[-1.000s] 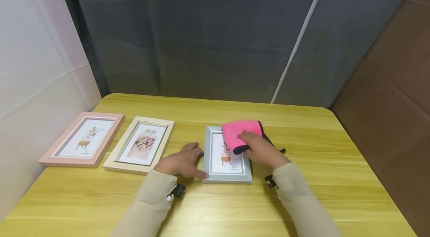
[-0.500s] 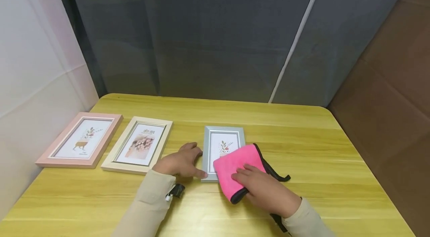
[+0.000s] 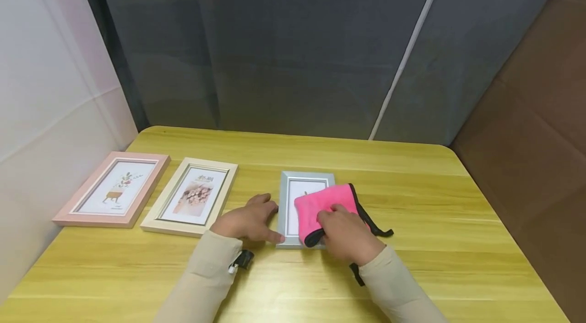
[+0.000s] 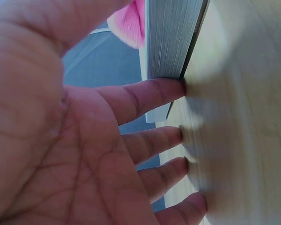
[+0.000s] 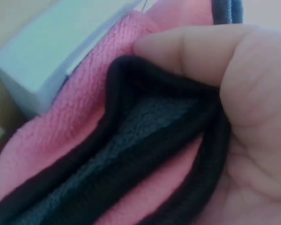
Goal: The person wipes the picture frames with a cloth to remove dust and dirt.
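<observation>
A light blue-grey picture frame (image 3: 283, 206) lies flat on the table, its print partly covered by a folded pink cleaning cloth (image 3: 327, 200) with black edging. My left hand (image 3: 249, 218) rests at the frame's left side, thumb on the near left corner. In the left wrist view, its fingers (image 4: 140, 98) are nearly straight, the index against the frame's side (image 4: 171, 42) and the fingertips down on the tabletop. My right hand (image 3: 349, 235) grips the cloth over the frame's lower right part. The right wrist view shows the thumb (image 5: 182, 49) pressing the cloth's bunched black edge (image 5: 154, 122).
Left of my hands lie a cream picture frame (image 3: 153, 226) and, farther left, a pink picture frame (image 3: 93, 220). The yellow wood-grain table (image 3: 412, 282) meets a dark grey curtain (image 3: 293, 58) at the back. White fabric hangs at left, brown at right.
My right hand swept the cloth from the frame's upper right toward me past its lower right corner, then slightly back up and left. The left hand stayed in place.
</observation>
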`<action>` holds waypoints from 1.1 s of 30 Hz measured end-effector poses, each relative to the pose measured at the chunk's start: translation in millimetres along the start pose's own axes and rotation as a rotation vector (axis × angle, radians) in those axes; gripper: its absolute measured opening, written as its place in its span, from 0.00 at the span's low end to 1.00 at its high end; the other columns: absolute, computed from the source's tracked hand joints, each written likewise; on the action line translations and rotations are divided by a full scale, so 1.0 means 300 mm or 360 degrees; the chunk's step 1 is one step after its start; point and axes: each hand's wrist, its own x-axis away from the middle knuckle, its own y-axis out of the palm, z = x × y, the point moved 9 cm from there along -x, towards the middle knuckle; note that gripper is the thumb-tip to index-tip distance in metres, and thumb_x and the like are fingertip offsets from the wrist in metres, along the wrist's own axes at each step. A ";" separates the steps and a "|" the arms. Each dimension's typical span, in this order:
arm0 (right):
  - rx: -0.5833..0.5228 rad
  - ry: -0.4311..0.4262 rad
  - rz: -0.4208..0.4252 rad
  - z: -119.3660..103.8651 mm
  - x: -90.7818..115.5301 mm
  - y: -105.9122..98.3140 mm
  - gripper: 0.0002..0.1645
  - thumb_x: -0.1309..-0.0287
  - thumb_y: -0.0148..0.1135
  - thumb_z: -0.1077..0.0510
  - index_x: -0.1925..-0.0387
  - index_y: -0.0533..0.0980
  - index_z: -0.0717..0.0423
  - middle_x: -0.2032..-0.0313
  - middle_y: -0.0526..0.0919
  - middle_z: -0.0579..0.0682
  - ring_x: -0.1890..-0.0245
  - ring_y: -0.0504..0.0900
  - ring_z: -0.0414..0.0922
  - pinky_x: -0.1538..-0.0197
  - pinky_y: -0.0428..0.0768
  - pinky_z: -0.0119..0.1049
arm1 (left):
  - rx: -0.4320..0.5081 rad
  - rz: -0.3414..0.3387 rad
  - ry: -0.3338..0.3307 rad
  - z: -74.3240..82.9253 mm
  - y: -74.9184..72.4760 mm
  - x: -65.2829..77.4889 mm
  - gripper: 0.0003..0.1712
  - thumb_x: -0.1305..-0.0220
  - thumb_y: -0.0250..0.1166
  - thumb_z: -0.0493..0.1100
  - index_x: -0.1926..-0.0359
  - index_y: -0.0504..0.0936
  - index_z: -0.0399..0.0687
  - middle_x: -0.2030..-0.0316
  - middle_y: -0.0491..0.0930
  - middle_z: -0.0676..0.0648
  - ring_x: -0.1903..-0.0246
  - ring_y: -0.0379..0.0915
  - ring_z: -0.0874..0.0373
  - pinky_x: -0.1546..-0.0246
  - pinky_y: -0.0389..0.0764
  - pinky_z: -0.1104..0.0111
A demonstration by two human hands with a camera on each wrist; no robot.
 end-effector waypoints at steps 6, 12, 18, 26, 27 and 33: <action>-0.0040 0.0124 -0.0042 0.060 -0.090 -0.006 0.06 0.41 0.62 0.65 0.61 0.79 0.56 0.62 0.84 0.51 0.45 0.75 0.55 0.57 0.81 0.51 | 0.0007 0.0003 0.0006 0.005 0.002 -0.004 0.45 0.50 0.78 0.55 0.36 0.73 0.37 0.28 0.56 0.33 0.28 0.47 0.37 0.32 0.57 0.45; -0.0084 0.0220 -0.0105 0.117 -0.161 0.006 0.13 0.35 0.58 0.62 0.50 0.79 0.58 0.50 0.83 0.55 0.33 0.67 0.57 0.38 0.72 0.54 | 0.0017 0.0001 -0.0019 0.005 0.006 -0.006 0.46 0.50 0.78 0.55 0.35 0.73 0.38 0.27 0.55 0.33 0.27 0.46 0.37 0.32 0.56 0.44; -0.0315 0.0226 -0.0145 0.171 -0.188 0.030 0.26 0.35 0.55 0.65 0.36 0.73 0.58 0.35 0.73 0.56 0.27 0.57 0.56 0.28 0.56 0.51 | -0.0002 0.0003 -0.0052 -0.006 0.004 -0.006 0.47 0.50 0.78 0.56 0.35 0.72 0.39 0.27 0.55 0.34 0.27 0.46 0.38 0.32 0.56 0.44; -0.0670 0.0194 -0.0122 0.215 -0.163 0.053 0.33 0.38 0.55 0.65 0.31 0.68 0.56 0.28 0.63 0.56 0.24 0.48 0.54 0.26 0.50 0.51 | 0.0049 0.0031 -0.0030 -0.004 -0.008 0.003 0.47 0.51 0.79 0.55 0.35 0.72 0.38 0.27 0.54 0.34 0.27 0.46 0.37 0.33 0.57 0.43; -0.0678 0.0173 -0.0126 0.213 -0.160 0.050 0.33 0.38 0.56 0.65 0.30 0.68 0.57 0.28 0.63 0.56 0.24 0.48 0.55 0.26 0.50 0.51 | 0.0053 0.0035 -0.0040 -0.005 -0.009 0.004 0.47 0.51 0.79 0.55 0.35 0.72 0.39 0.27 0.54 0.34 0.27 0.46 0.37 0.33 0.57 0.43; -0.0574 0.0070 -0.0163 0.191 -0.120 0.020 0.31 0.38 0.53 0.69 0.33 0.70 0.61 0.32 0.68 0.58 0.26 0.56 0.56 0.27 0.55 0.50 | 0.0052 0.0047 -0.0049 -0.003 -0.007 0.006 0.44 0.51 0.78 0.56 0.37 0.74 0.41 0.27 0.55 0.34 0.28 0.48 0.37 0.34 0.59 0.43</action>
